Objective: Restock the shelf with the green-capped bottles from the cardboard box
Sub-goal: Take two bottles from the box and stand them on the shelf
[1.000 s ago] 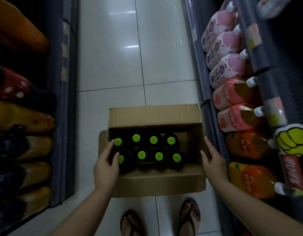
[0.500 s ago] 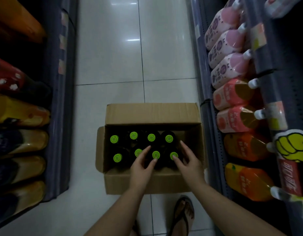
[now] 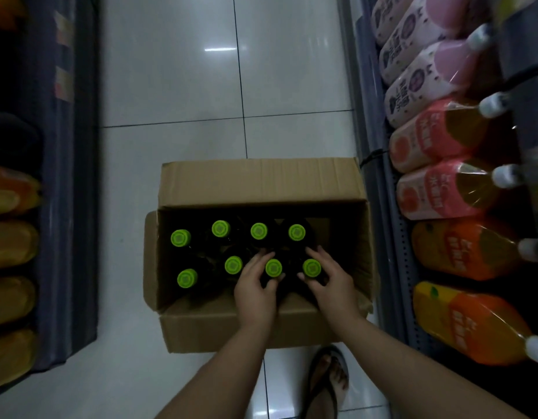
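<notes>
An open cardboard box sits on the tiled floor between two shelf runs. Inside stand several dark bottles with green caps, in two rows. My left hand wraps the neck of the third bottle in the near row. My right hand curls around the rightmost near bottle. Both bottles still stand in the box. The far row's caps are untouched.
The right shelf holds pink, peach and orange bottles lying on their sides. The left shelf holds yellow and orange bottles. A sandalled foot stands just behind the box. White floor tiles stretch ahead.
A second ago both hands held the box's outer sides. They moved inside the box and have closed around two near-row bottles.
</notes>
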`<act>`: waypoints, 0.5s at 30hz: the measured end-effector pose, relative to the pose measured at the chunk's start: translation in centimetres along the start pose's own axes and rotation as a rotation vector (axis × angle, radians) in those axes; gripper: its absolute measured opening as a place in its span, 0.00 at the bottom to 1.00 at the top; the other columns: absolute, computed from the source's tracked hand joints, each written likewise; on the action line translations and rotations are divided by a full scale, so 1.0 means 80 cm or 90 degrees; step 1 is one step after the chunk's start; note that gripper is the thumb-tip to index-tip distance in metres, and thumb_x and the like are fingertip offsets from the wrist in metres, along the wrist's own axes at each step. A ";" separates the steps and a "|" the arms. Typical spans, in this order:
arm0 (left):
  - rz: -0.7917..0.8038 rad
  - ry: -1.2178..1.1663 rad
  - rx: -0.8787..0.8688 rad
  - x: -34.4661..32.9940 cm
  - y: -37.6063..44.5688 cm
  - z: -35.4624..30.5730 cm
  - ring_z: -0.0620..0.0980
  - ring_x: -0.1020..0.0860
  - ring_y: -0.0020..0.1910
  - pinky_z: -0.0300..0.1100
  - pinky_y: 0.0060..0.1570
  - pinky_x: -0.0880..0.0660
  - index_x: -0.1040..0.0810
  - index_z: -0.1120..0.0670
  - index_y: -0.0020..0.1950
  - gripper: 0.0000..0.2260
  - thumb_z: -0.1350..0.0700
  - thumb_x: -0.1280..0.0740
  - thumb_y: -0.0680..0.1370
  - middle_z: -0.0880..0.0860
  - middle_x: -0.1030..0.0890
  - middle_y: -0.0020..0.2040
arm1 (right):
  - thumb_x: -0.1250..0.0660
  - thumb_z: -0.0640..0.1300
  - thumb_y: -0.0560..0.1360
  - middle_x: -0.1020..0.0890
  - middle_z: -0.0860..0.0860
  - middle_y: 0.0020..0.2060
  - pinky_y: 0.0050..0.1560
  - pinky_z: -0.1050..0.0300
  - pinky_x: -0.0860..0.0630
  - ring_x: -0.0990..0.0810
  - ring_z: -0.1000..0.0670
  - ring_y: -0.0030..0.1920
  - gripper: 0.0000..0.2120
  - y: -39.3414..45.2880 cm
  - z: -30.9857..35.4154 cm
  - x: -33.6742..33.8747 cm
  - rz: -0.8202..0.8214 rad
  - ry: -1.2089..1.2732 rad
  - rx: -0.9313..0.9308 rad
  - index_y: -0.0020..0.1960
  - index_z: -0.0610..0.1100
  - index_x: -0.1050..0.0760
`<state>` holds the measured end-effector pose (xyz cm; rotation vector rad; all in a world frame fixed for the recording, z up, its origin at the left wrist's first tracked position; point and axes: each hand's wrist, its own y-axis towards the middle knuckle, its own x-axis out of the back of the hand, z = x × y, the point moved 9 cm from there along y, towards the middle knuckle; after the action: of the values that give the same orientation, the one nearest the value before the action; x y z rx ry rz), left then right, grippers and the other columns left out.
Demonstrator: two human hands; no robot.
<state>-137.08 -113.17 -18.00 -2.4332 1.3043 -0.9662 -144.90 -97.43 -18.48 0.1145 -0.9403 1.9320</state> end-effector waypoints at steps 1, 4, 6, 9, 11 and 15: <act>0.012 -0.008 -0.005 0.002 -0.003 -0.004 0.49 0.26 0.65 0.35 0.63 0.34 0.19 0.56 0.58 0.18 0.68 0.28 0.70 0.51 0.22 0.63 | 0.27 0.37 0.71 0.30 0.51 0.71 0.62 0.77 0.41 0.35 0.59 0.67 0.25 -0.005 0.002 0.003 -0.002 0.007 0.005 0.66 0.49 0.26; 0.046 -0.006 -0.069 0.019 -0.016 -0.032 0.47 0.25 0.62 0.35 0.63 0.33 0.18 0.54 0.55 0.16 0.65 0.25 0.69 0.47 0.22 0.60 | 0.27 0.37 0.71 0.30 0.56 0.69 0.64 0.73 0.38 0.33 0.58 0.69 0.24 -0.025 0.021 0.023 -0.011 0.037 0.035 0.63 0.55 0.25; 0.073 -0.019 -0.096 0.037 -0.028 -0.060 0.45 0.26 0.63 0.35 0.64 0.32 0.18 0.51 0.54 0.16 0.64 0.24 0.69 0.45 0.22 0.59 | 0.26 0.38 0.71 0.29 0.57 0.68 0.66 0.64 0.34 0.31 0.57 0.69 0.24 -0.044 0.045 0.045 -0.022 0.064 0.051 0.59 0.61 0.26; 0.107 -0.061 -0.119 0.068 -0.047 -0.117 0.41 0.33 0.68 0.28 0.66 0.39 0.20 0.45 0.52 0.18 0.63 0.24 0.69 0.40 0.25 0.60 | 0.25 0.38 0.69 0.27 0.57 0.66 0.65 0.61 0.31 0.29 0.56 0.68 0.25 -0.080 0.099 0.088 -0.044 0.093 0.088 0.56 0.63 0.26; 0.142 -0.080 -0.141 0.090 -0.064 -0.165 0.35 0.35 0.69 0.29 0.66 0.40 0.21 0.42 0.52 0.19 0.62 0.25 0.69 0.38 0.26 0.61 | 0.25 0.38 0.69 0.26 0.56 0.65 0.67 0.57 0.31 0.30 0.55 0.69 0.25 -0.114 0.145 0.121 -0.065 0.107 0.118 0.56 0.63 0.25; 0.213 -0.124 -0.199 0.147 -0.108 -0.277 0.36 0.31 0.67 0.30 0.64 0.34 0.20 0.44 0.54 0.16 0.59 0.25 0.70 0.41 0.25 0.63 | 0.27 0.36 0.70 0.25 0.52 0.66 0.67 0.53 0.32 0.31 0.51 0.71 0.21 -0.196 0.240 0.186 -0.090 0.139 0.178 0.55 0.59 0.23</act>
<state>-140.87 -115.10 8.17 -2.3316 1.8215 -0.4563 -146.29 -95.34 10.34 0.1260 -0.5036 1.8899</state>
